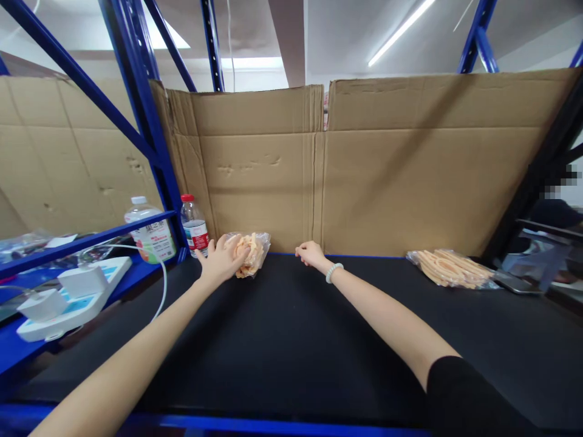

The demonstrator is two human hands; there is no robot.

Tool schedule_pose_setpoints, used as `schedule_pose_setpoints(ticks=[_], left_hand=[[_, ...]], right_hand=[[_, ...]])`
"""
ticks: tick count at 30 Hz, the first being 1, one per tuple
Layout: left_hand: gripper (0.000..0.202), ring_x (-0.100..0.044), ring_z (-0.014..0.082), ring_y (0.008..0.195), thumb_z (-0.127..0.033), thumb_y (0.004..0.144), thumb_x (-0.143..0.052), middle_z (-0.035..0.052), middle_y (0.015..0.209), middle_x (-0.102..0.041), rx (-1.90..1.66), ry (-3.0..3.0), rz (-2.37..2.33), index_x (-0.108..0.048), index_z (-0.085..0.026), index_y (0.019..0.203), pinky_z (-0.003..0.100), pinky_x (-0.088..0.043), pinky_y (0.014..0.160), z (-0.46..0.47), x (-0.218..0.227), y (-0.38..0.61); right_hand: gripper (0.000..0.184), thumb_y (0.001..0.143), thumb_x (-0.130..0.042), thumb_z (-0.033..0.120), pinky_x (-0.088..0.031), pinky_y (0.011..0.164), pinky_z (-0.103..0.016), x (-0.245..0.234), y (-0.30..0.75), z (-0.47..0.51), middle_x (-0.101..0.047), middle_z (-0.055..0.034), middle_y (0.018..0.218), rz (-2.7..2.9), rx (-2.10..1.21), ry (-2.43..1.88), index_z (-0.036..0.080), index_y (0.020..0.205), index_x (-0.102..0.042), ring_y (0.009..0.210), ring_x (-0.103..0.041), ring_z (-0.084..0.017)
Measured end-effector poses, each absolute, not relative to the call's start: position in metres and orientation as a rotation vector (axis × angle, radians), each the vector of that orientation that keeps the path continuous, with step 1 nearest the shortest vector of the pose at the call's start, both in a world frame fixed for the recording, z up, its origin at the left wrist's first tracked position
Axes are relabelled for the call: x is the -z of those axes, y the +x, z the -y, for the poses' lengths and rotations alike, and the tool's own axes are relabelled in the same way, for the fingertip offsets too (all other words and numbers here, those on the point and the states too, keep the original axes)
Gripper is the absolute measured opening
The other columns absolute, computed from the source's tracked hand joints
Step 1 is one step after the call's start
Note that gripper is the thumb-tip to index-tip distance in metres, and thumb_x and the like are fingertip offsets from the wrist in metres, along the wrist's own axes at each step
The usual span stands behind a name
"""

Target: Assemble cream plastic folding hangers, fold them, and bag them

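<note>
My left hand [221, 261] reaches to the back left of the black surface with its fingers spread. Its fingertips lie against a clear plastic bag [260, 250] of peach-coloured pieces, perhaps partly over it. Whether they press on the bag is hard to see. My right hand [312, 254], with a pale bead bracelet on its wrist, hovers near the back edge in the middle. Its fingers are curled together and nothing sticks out of them; the inside of the hand is hidden. Far to the right lies a flat clear bag [453, 268] with long peach-coloured strips, apart from both hands.
A black work surface [291, 352] stretches below, with cardboard panels [259, 176] behind it. On the left stand a red-capped bottle [195, 227], a white-capped jug [152, 233] and a power strip [77, 300] with a white cable. Blue posts frame the place. A phone-like dark object [517, 283] lies right.
</note>
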State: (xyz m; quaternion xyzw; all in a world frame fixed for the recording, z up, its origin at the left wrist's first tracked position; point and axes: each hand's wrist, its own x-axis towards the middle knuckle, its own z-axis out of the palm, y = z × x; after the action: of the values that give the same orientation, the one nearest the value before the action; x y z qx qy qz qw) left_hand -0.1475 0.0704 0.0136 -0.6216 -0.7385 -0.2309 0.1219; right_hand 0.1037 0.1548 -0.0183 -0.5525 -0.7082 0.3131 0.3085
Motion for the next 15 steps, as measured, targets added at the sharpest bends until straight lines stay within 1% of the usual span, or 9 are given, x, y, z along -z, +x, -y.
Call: schedule_pose_setpoints(ticks=[2,5,8,10,12,15], left_hand=[[0.063,-0.027,0.0464,0.137,-0.065,0.087,-0.038,0.0097,0.155,-0.031,0.673,-1.848,2.210,-0.039,-0.038,0.144,0.076,-0.018,0.101,-0.066,-0.007,-0.143],[0.062,-0.030,0.0479,0.135,-0.065,0.088,-0.034,0.0101,0.155,-0.032,0.676,-1.876,2.247,-0.038,-0.039,0.144,0.079,-0.017,0.098,-0.069,-0.005,-0.139],[0.063,-0.029,0.0486,0.135,-0.066,0.087,-0.034,0.0098,0.155,-0.032,0.680,-1.899,2.243,-0.040,-0.039,0.143,0.079,-0.014,0.098,-0.077,-0.008,-0.136],[0.063,-0.029,0.0491,0.134,-0.067,0.086,-0.035,0.0097,0.155,-0.033,0.674,-1.915,2.241,-0.040,-0.039,0.143,0.079,-0.013,0.098,-0.081,-0.010,-0.135],[0.064,-0.028,0.0489,0.135,-0.068,0.086,-0.034,0.0104,0.154,-0.033,0.670,-1.909,2.249,-0.040,-0.039,0.143,0.080,-0.012,0.098,-0.082,-0.010,-0.134],[0.065,-0.027,0.0474,0.136,-0.068,0.087,-0.033,0.0115,0.154,-0.033,0.706,-1.888,2.243,-0.039,-0.038,0.144,0.079,-0.010,0.099,-0.081,-0.008,-0.132]], right_hand=[[0.022,0.096,-0.058,0.034,-0.056,0.067,-0.031,0.020,0.123,-0.140,-0.064,-0.0041,0.095,1.905,-0.755,-1.451,0.013,0.103,-0.062,0.076,-0.064,-0.015],[0.022,0.095,-0.059,0.034,-0.053,0.061,-0.027,0.024,0.153,-0.113,-0.064,-0.0003,0.080,1.953,-0.626,-1.424,0.013,0.090,-0.063,0.064,-0.061,-0.012],[0.022,0.090,-0.063,0.027,-0.045,0.056,-0.024,0.027,0.186,-0.085,-0.061,0.0023,0.063,2.004,-0.489,-1.400,0.015,0.072,-0.065,0.055,-0.056,-0.011],[0.022,0.085,-0.064,0.022,-0.040,0.054,-0.023,0.028,0.208,-0.070,-0.061,0.0016,0.057,2.029,-0.394,-1.405,0.017,0.063,-0.067,0.053,-0.055,-0.012],[0.021,0.083,-0.063,0.021,-0.037,0.055,-0.023,0.029,0.231,-0.060,-0.063,0.0005,0.058,2.032,-0.294,-1.435,0.019,0.062,-0.069,0.056,-0.057,-0.014],[0.019,0.084,-0.059,0.024,-0.037,0.057,-0.024,0.028,0.268,-0.055,-0.067,-0.0015,0.063,1.973,-0.139,-1.534,0.020,0.069,-0.071,0.062,-0.061,-0.017]])
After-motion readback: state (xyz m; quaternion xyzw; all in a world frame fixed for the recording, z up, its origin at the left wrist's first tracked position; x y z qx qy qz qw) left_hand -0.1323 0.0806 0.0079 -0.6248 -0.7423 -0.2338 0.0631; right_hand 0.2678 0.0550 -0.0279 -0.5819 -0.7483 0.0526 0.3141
